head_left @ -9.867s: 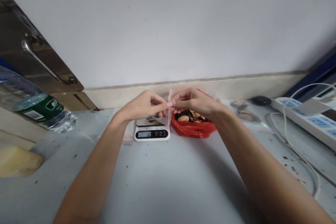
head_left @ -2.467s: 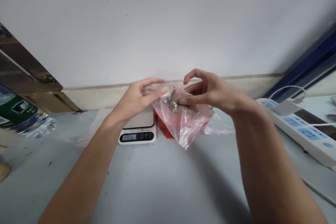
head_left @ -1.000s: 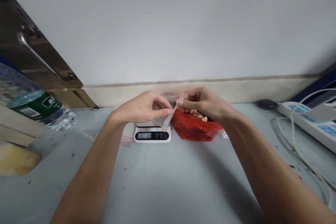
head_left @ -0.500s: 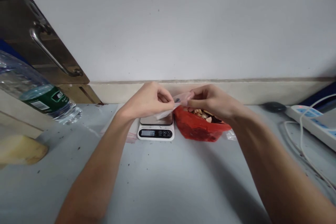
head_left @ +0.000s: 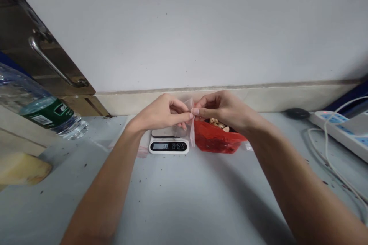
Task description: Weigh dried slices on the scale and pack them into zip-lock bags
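Observation:
A clear plastic bag [head_left: 191, 134] hangs between my hands, in front of the right end of a white digital scale [head_left: 169, 147] whose display seems to show 3.3. My left hand [head_left: 165, 113] pinches the bag's upper edge with thumb and fingers. Touching it at the fingertips, my right hand [head_left: 221, 109] grips the same edge. Below my right hand stands a red plastic bag [head_left: 218, 139] with pale dried slices [head_left: 220, 124] in its opening. My left hand and the clear bag partly cover the scale's plate.
A water bottle [head_left: 47, 111] and a yellowish container [head_left: 25, 168] are at the left. Flat clear bags [head_left: 140, 151] lie beside the scale. At the right are a power strip [head_left: 342, 126], a white cable [head_left: 326, 141] and a dark mouse-like object [head_left: 297, 113]. A wall [head_left: 201, 26] rises behind.
My hands have come closer together, and the clear bag now hangs down between them. The scale's reading has changed from 0.0 to about 3.3. The view has shifted slightly.

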A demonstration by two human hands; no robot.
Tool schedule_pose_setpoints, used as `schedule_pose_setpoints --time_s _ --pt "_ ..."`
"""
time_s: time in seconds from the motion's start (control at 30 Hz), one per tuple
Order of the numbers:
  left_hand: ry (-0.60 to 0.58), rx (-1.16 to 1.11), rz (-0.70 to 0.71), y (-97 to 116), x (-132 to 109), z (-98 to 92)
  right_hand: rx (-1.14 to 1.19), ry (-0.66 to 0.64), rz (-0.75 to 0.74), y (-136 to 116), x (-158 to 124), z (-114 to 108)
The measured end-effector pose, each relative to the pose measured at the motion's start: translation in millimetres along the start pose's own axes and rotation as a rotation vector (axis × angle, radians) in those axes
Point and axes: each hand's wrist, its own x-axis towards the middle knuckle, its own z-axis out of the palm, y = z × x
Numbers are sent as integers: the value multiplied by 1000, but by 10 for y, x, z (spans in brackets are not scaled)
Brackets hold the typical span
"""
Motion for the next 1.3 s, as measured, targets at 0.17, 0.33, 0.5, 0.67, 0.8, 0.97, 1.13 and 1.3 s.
schedule_pose_setpoints --time_s 0.17,0.33,0.5,0.67,0.8,0.97,1.13,1.3 --pt "-32 -67 -35 15 -11 -4 10 12 -9 26 8 25" --pt "-10 -13 -46 18 -9 2 20 -11 -17 31 2 25" --pt "89 75 20 -15 20 22 -105 -13 -65 -32 -26 43" --pt "317 122 -4 -53 -19 -104 -355 178 122 -83 -62 12" --pt "437 91 54 0 -95 -199 -236 253 90 -110 -69 -29" --pt "109 87 40 89 -89 -89 -26 50 -36 -88 -51 32" --pt "46 64 0 86 -52 -4 -13 -2 -66 -69 -48 78" --pt "82 170 5 44 -48 -18 -151 20 -18 -98 -64 48"
